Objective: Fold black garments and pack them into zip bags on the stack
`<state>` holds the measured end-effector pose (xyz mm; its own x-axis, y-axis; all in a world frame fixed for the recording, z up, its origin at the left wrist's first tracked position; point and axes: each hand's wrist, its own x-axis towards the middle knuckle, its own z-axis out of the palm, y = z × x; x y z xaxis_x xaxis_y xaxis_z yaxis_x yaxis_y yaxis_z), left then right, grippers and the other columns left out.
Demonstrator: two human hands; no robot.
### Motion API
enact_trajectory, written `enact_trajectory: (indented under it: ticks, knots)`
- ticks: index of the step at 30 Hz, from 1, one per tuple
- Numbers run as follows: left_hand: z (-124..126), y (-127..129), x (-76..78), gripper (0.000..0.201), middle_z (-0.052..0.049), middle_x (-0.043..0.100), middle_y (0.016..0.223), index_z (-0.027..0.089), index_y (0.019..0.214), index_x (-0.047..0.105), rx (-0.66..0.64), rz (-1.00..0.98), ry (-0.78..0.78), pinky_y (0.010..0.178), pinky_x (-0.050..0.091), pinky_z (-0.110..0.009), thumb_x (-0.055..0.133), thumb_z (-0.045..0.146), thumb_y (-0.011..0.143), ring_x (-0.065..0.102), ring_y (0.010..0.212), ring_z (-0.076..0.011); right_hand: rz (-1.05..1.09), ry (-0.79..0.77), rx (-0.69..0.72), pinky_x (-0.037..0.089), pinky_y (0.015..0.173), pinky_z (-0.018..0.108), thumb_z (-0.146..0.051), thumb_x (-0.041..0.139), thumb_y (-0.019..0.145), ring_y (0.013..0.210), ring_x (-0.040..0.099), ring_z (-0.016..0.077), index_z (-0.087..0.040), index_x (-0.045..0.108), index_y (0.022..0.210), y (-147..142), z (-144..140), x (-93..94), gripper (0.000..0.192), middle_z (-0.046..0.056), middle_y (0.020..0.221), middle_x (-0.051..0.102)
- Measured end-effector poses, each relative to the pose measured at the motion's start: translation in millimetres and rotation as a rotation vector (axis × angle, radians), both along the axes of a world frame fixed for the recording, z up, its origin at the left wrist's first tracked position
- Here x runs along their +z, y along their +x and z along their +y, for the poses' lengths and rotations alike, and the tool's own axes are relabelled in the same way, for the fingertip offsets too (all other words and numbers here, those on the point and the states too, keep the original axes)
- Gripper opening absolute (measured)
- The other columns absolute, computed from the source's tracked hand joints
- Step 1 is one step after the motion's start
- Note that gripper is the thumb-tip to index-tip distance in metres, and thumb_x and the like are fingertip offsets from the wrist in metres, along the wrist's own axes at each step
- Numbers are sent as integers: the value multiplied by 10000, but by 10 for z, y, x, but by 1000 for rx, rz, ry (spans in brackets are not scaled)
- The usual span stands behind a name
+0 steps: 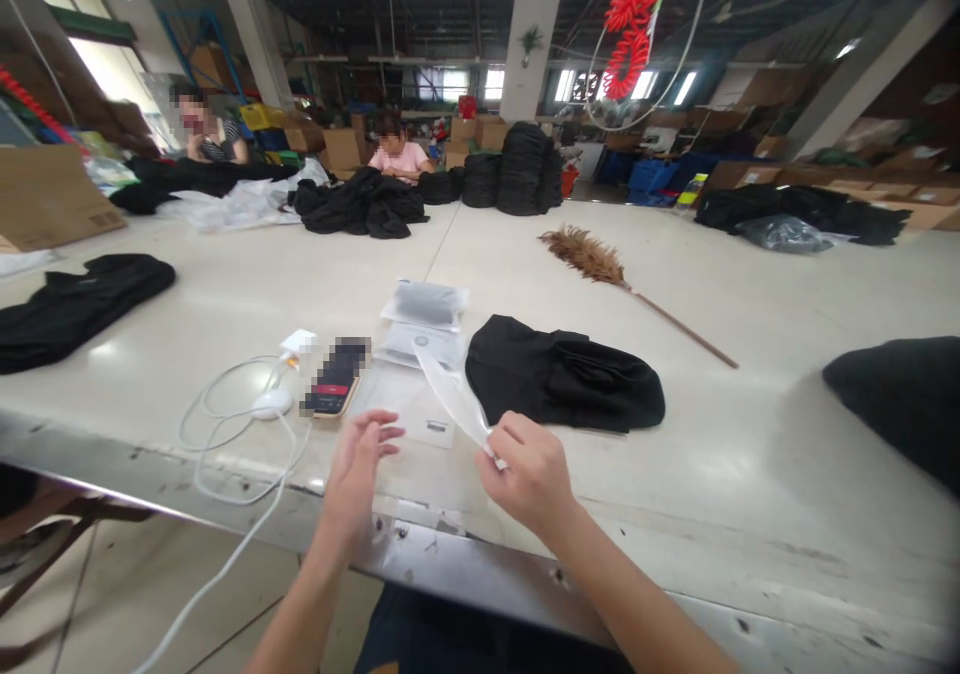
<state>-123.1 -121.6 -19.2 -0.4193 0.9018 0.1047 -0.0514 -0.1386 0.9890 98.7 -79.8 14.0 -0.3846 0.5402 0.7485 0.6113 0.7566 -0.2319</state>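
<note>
Presently, right hand (529, 474) pinches a clear plastic bag (454, 394); left hand (358, 469) open. Risk: loose bag slipping toward folded black garment (562, 374) at one o'clock.

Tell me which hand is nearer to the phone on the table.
Left. The left hand is open just below and right of the phone. The right hand is farther right, its fingers pinching a clear plastic bag.

Garment workshop: long packing table (750, 474), black clothing piles (517, 169).
</note>
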Motion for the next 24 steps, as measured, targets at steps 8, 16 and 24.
enact_trajectory:
  ticks: [8, 16, 24]
  knots:
    - [-179, 277, 116, 624, -96, 689, 1141, 228, 1356, 441, -331, -315, -202, 871, 528, -367, 673, 486, 837, 682, 953, -217, -417, -126, 273, 445, 770, 355, -322, 595, 901, 833, 568, 224, -168, 635, 928, -392, -371, -146, 161, 82, 894, 659]
    - [-28, -197, 361, 424, -75, 726, 1041, 187, 1173, 652, -643, 144, -299, 817, 536, -327, 669, 446, 838, 666, 937, -238, -117, -142, 136, 425, 966, 460, -355, 546, 946, 1116, 541, 282, -169, 587, 1222, -146, 28, 4, 335, 149, 1202, 618]
    - [3, -83, 495, 662, -50, 711, 985, 245, 1389, 408, -412, -120, -352, 560, 546, -277, 665, 451, 814, 686, 744, -196, -161, -378, 323, 328, 1108, 554, -607, 709, 774, 1223, 535, 329, -196, 496, 1362, -74, 37, 328, 748, 164, 1319, 590]
